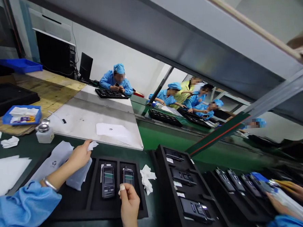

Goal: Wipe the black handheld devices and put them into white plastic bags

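Observation:
A crumpled white tissue (92, 145) is pinched in the fingers of my left hand (79, 155), above the left part of a black foam tray (88, 213). My right hand (129, 200) is closed in a pinch over the tray's right compartment; a small whitish bit shows at its fingertips, too small to name. Just behind it lies a black handheld device (129, 176), partly covered by my fingers. Another such device (108, 181) lies face up in the compartment to the left. White printed bags (54, 160) rest on the tray's left side, under my left forearm.
A crumpled tissue (147, 178) lies right of the tray. Further right stands a device tray (186, 176), then a co-worker's hands (287, 201). A metal-lidded bottle (45, 133) and blue bin (22, 115) stand left. A shelf frame (219, 133) slants across; people sit beyond.

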Available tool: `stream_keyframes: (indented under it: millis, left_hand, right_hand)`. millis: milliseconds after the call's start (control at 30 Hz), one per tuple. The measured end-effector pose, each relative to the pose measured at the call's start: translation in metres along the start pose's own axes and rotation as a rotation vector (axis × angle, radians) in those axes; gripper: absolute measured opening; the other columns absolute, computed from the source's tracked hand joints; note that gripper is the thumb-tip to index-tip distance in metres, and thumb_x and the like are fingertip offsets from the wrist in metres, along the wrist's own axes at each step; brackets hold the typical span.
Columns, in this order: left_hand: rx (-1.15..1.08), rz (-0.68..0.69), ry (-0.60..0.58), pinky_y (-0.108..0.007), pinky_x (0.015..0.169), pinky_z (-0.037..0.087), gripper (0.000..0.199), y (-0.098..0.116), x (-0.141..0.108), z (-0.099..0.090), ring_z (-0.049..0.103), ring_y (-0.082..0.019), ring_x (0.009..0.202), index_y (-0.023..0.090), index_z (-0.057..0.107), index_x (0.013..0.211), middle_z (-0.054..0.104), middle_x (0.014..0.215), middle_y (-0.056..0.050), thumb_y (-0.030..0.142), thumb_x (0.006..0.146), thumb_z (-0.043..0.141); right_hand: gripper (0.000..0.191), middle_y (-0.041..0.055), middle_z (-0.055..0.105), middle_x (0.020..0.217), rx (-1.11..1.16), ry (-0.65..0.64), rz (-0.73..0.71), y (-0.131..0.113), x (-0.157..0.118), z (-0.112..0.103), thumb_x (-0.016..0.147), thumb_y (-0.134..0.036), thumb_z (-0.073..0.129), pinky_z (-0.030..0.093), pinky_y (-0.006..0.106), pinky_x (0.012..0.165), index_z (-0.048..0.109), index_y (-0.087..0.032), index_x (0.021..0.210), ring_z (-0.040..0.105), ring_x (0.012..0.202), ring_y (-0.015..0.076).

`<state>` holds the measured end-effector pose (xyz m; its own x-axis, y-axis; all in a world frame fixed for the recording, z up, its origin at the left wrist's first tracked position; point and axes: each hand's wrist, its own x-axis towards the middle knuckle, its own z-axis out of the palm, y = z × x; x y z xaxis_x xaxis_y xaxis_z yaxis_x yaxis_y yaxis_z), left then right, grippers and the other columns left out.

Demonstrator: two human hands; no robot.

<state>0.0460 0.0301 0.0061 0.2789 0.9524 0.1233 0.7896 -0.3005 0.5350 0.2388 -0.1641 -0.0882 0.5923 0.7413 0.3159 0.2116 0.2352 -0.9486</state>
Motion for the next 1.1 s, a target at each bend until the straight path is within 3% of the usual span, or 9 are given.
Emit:
stream_keyframes:
  millis: [100, 200, 300, 367, 567, 800, 1000, 1100]
  left_hand:
    - [0.045, -0.044, -0.064, -0.034, 0.083, 0.051, 0.051, -0.001, 0.008, 0.007, 0.069, -0.029, 0.101, 0.011, 0.045, 0.140, 0.071, 0.109, -0.016, 0.016, 0.089, 0.045]
    - [0.111, -0.044, -0.073, -0.038, 0.087, 0.051, 0.055, -0.001, -0.003, 0.011, 0.064, -0.032, 0.109, 0.008, 0.041, 0.144, 0.066, 0.121, -0.019, 0.026, 0.093, 0.046]
    - [0.245, 0.078, 0.088, -0.045, 0.096, 0.047, 0.060, 0.008, -0.031, 0.015, 0.056, -0.036, 0.120, 0.012, 0.033, 0.150, 0.059, 0.128, -0.018, 0.035, 0.096, 0.045]
    - [0.315, 0.171, 0.161, -0.042, 0.093, 0.049, 0.058, 0.020, -0.053, 0.022, 0.058, -0.033, 0.116, 0.016, 0.034, 0.151, 0.062, 0.122, -0.016, 0.037, 0.098, 0.042]
    - [0.388, 0.192, -0.120, -0.039, 0.073, 0.052, 0.078, 0.071, -0.095, 0.060, 0.067, -0.033, 0.089, 0.011, 0.020, 0.156, 0.066, 0.101, -0.018, 0.047, 0.095, 0.051]
    - [0.469, 0.194, -0.081, -0.039, 0.067, 0.051, 0.086, 0.098, -0.091, 0.075, 0.063, -0.034, 0.086, 0.012, 0.018, 0.157, 0.057, 0.104, -0.019, 0.038, 0.086, 0.058]
    - [0.465, 0.172, -0.147, -0.041, 0.073, 0.052, 0.090, 0.098, -0.085, 0.081, 0.064, -0.034, 0.089, 0.013, 0.014, 0.157, 0.056, 0.110, -0.021, 0.025, 0.080, 0.060]
    - [0.298, 0.173, -0.165, -0.044, 0.081, 0.052, 0.094, 0.090, -0.089, 0.074, 0.065, -0.034, 0.097, 0.014, 0.005, 0.158, 0.058, 0.116, -0.020, 0.022, 0.080, 0.057]
  right_hand:
    - [0.027, 0.0015, 0.059, 0.072, -0.095, -0.014, -0.116, 0.004, -0.015, -0.011, 0.093, -0.040, 0.057, 0.046, 0.023, 0.062, 0.065, -0.016, 0.084, 0.056, 0.066, 0.0132]
    - [0.018, 0.0015, 0.062, 0.077, -0.154, -0.053, -0.247, -0.002, -0.019, -0.012, 0.096, -0.029, 0.054, 0.047, 0.023, 0.068, 0.065, -0.018, 0.087, 0.059, 0.072, 0.0129]
    - [0.013, 0.0007, 0.062, 0.079, -0.182, -0.089, -0.346, -0.005, -0.019, -0.010, 0.096, -0.021, 0.053, 0.047, 0.022, 0.068, 0.064, -0.019, 0.089, 0.059, 0.074, 0.0122]
    - [0.012, 0.0007, 0.062, 0.079, -0.183, -0.090, -0.392, -0.005, -0.019, -0.010, 0.096, -0.018, 0.053, 0.047, 0.023, 0.068, 0.064, -0.020, 0.092, 0.060, 0.074, 0.0122]
    - [0.014, 0.0025, 0.064, 0.082, -0.165, -0.100, -0.404, -0.002, -0.025, -0.017, 0.095, -0.016, 0.051, 0.049, 0.027, 0.070, 0.065, -0.020, 0.095, 0.062, 0.076, 0.0145]
    - [0.014, 0.0032, 0.063, 0.081, -0.244, -0.141, -0.457, -0.007, -0.028, -0.017, 0.094, -0.015, 0.049, 0.046, 0.028, 0.068, 0.062, -0.020, 0.094, 0.060, 0.075, 0.0156]
    - [0.012, 0.0038, 0.063, 0.080, -0.252, -0.158, -0.481, -0.006, -0.028, -0.018, 0.093, -0.015, 0.049, 0.045, 0.029, 0.067, 0.061, -0.020, 0.094, 0.059, 0.073, 0.0167]
    - [0.015, 0.0037, 0.063, 0.083, -0.196, -0.140, -0.438, -0.003, -0.028, -0.020, 0.094, -0.016, 0.049, 0.048, 0.029, 0.070, 0.062, -0.021, 0.098, 0.061, 0.078, 0.0166]
